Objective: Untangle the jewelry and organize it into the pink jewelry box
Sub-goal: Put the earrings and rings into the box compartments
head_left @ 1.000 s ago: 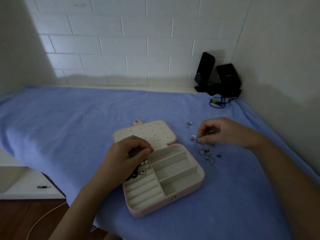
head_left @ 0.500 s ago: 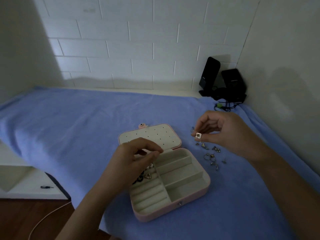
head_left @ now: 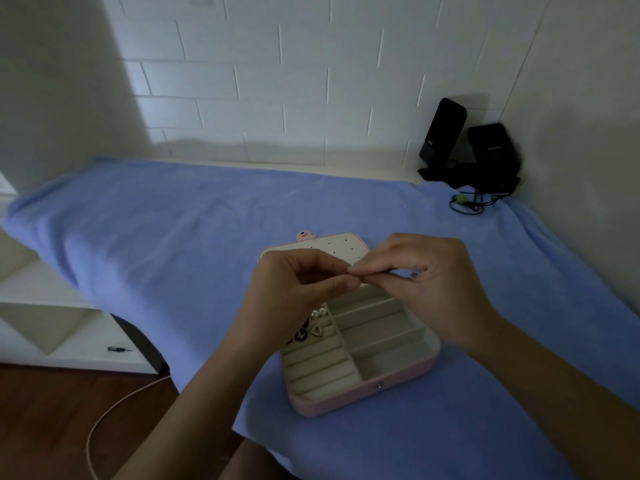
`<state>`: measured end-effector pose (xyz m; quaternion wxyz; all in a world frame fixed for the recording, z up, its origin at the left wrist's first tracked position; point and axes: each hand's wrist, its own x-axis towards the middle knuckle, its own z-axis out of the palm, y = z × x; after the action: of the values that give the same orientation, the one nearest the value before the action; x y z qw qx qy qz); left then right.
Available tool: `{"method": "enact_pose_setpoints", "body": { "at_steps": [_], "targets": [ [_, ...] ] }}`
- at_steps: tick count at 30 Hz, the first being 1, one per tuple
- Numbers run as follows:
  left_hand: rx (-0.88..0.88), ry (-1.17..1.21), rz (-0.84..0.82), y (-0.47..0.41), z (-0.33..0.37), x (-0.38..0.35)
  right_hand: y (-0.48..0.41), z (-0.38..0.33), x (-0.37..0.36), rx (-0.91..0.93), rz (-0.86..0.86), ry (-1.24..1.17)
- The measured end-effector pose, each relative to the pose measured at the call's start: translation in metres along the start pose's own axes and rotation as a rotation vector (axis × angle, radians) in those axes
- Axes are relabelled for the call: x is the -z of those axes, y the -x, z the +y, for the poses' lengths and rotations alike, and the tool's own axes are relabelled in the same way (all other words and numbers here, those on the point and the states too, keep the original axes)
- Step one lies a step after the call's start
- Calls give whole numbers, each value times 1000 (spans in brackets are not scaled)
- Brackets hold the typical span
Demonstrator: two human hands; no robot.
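Above the pink jewelry box (head_left: pixel 363 398), left hand (head_left: pixel 294 292) and right hand (head_left: pixel 426 282) pinch together, anything held hidden.

Right hand (head_left: pixel 429 282): moved from the cloth to above pink jewelry box (head_left: pixel 363 398)
Left hand (head_left: pixel 294 296): lifted from compartments, fingertips now meeting the right's
Small piece: now hidden between the fingertips

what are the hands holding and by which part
Cannot be told: the left hand and right hand pinch fingertips together over the pink jewelry box, hiding anything between them.
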<state>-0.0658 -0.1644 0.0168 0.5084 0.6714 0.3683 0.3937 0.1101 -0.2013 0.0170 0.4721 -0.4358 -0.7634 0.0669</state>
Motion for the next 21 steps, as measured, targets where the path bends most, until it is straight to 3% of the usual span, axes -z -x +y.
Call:
{"method": "enact_pose_setpoints", "body": {
  "at_steps": [4,9,13,15,18,21],
  "targets": [
    [33,18,33,1,1,0,0,-1,-4,59,44,56],
    [101,221,-9,4,2,1,1,-6,-7,171,134,158],
    [63,286,54,8,2,1,2,-7,-9,174,92,101],
    [38,313,65,9,2,3,2,-9,-7,25,35,-55],
    [-5,275,40,11,0,6,1,-16,-2,-348,-98,-489],
    [-30,198,-15,12,0,10,-2,-16,-1,-425,-112,-525]
  ]
}}
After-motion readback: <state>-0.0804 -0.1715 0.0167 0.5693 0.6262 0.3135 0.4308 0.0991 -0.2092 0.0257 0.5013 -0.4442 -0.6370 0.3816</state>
